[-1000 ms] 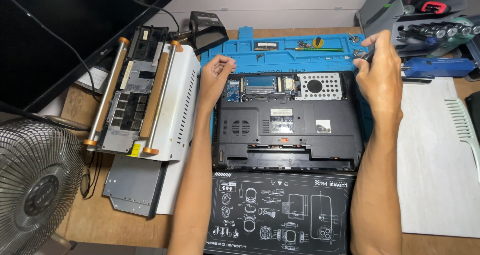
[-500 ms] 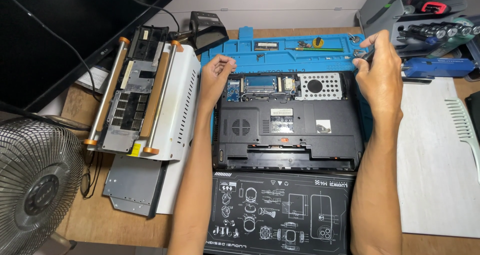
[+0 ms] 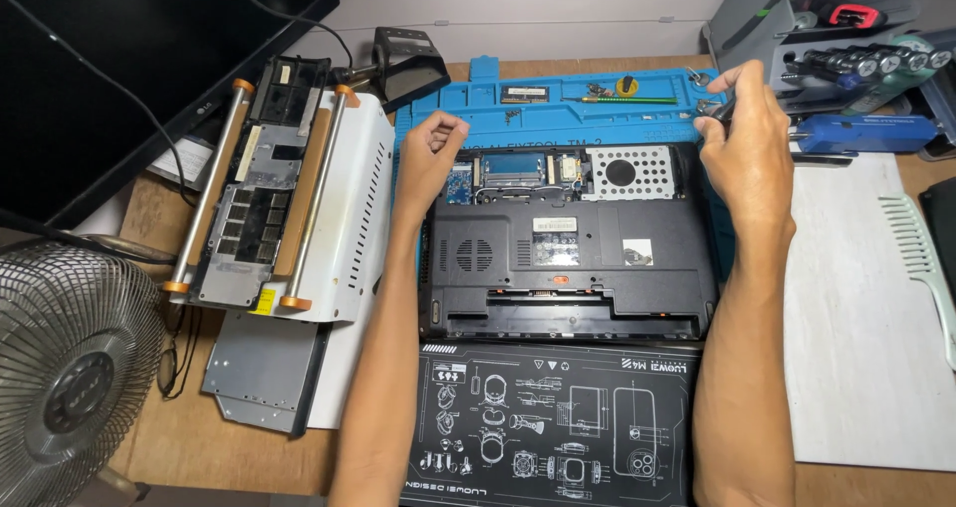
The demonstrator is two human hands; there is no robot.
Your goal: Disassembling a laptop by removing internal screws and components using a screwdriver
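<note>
A black laptop [image 3: 568,258] lies upside down on a blue repair mat [image 3: 558,109], with its upper bays uncovered and a perforated silver drive cage [image 3: 637,171] showing. My left hand [image 3: 428,158] rests at the laptop's far left corner. Its fingers are curled in and nothing shows in them. At the far right corner, my right hand [image 3: 747,148] is raised, pinching a small dark tool [image 3: 717,109] between thumb and fingertips.
A white machine with two copper-ended rollers [image 3: 289,198] stands to the left, with a fan [image 3: 70,368] near the front left and a dark monitor [image 3: 119,59] behind. A black printed mat [image 3: 558,427] lies in front. A white pad [image 3: 856,308] and a tool rack [image 3: 846,59] are on the right.
</note>
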